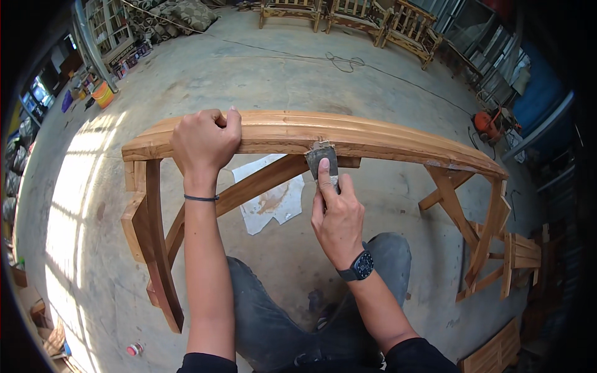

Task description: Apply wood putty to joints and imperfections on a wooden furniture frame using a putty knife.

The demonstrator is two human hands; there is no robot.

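Observation:
In front of me stands a long piece of slatted wooden furniture (398, 142), like a table or bench, with crossed, slanting legs. My left hand (205, 142) is closed over its top near the left end, thumb pointing up. The fingertips are hidden behind the hand. A flat putty knife (322, 163) is in my right hand (336, 214), with the forefinger stretched along its blade. The blade's tip touches the near edge of the wood, where light brown paste shows around it. My right wrist carries a dark watch.
A stained white sheet (267, 211) lies on the concrete floor under the wood. Slatted wooden pieces (521, 253) stand at the right. An orange machine (487, 123) is farther back, and a cable (345, 62) crosses the floor. Wooden chairs (410, 31) line the far side.

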